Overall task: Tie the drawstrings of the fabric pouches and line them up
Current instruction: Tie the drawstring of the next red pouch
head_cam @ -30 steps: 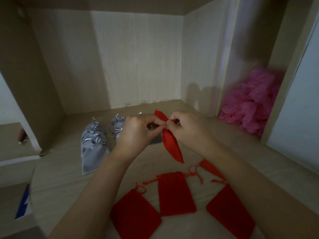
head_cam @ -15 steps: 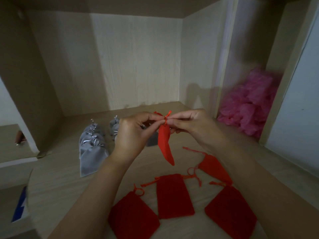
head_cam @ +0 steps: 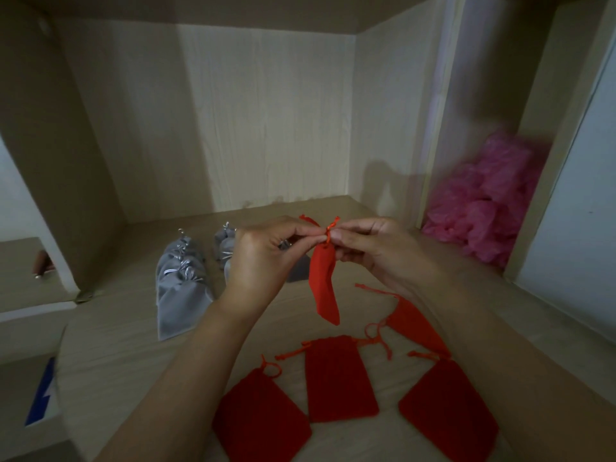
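Drawstring (head_cam: 328, 228) of the red pouch (head_cam: 321, 281) is pinched from both sides: your left hand (head_cam: 256, 261) and your right hand (head_cam: 376, 251) each grip it between thumb and forefinger, fingertips nearly touching. The pouch hangs in the air above the wooden shelf (head_cam: 126, 328). Four other red pouches (head_cam: 338, 378) lie on it below your wrists; tied grey pouches (head_cam: 181, 285) sit beside your left hand, further back

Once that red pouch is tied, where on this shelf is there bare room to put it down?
The held red pouch would fit on bare shelf board along the back wall, behind the grey pouches. Another free strip lies on the right, between the loose red pouches and the pink heap. The near middle is crowded: those four pouches, strings sprawled.
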The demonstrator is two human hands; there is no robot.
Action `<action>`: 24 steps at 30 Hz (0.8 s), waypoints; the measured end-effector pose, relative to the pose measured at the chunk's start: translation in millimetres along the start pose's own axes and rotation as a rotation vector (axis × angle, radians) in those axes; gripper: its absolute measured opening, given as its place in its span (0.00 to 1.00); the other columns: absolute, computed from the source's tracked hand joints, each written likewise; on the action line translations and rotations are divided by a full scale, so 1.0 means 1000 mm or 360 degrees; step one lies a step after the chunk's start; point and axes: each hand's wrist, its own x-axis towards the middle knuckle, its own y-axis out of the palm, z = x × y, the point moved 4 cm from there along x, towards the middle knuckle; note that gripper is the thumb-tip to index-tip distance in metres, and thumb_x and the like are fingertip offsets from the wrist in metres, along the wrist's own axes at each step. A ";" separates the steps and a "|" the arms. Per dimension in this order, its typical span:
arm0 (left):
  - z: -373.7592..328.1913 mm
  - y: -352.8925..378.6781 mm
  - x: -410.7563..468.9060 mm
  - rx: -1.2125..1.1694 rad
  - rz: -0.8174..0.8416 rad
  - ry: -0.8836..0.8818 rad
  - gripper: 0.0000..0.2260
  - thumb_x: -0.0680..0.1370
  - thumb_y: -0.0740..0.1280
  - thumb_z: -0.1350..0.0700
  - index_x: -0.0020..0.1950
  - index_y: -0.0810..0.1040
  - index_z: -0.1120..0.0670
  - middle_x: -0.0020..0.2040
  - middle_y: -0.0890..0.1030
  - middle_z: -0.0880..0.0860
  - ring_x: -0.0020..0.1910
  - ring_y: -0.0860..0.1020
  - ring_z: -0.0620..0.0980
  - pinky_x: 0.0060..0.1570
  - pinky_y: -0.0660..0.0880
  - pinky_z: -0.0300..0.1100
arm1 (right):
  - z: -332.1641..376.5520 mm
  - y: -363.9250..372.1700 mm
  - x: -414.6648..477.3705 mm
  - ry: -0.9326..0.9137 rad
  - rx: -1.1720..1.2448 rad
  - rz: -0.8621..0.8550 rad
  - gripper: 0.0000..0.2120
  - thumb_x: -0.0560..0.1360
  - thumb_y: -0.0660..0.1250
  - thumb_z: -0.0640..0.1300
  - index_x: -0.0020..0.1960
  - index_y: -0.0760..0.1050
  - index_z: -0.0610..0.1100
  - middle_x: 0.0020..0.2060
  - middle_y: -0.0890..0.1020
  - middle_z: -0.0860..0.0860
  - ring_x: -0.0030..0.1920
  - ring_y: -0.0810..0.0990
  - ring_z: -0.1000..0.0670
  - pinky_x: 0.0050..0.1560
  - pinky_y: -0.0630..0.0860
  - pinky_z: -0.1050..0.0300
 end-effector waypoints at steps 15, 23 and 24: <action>0.000 0.001 -0.001 0.0045 -0.0035 -0.0030 0.04 0.71 0.72 0.60 0.44 0.84 0.58 0.41 0.83 0.47 0.41 0.80 0.35 0.44 0.73 0.28 | -0.002 0.002 -0.001 0.0055 0.0019 0.0075 0.08 0.66 0.68 0.37 0.45 0.80 0.37 0.33 0.82 0.47 0.31 0.79 0.55 0.40 0.76 0.63; -0.002 0.000 0.000 -0.0059 -0.0012 -0.0117 0.05 0.71 0.72 0.60 0.46 0.84 0.56 0.41 0.84 0.47 0.40 0.82 0.40 0.44 0.76 0.33 | 0.002 0.003 -0.001 -0.0029 0.0089 0.0060 0.06 0.63 0.68 0.38 0.35 0.85 0.44 0.29 0.82 0.49 0.27 0.78 0.56 0.34 0.76 0.66; -0.003 -0.001 0.000 -0.0060 0.0001 -0.0106 0.05 0.71 0.72 0.60 0.46 0.84 0.56 0.41 0.84 0.47 0.40 0.82 0.40 0.44 0.76 0.33 | 0.001 0.003 -0.001 -0.0021 0.0088 0.0069 0.06 0.63 0.69 0.38 0.36 0.84 0.44 0.30 0.82 0.49 0.27 0.78 0.56 0.35 0.77 0.66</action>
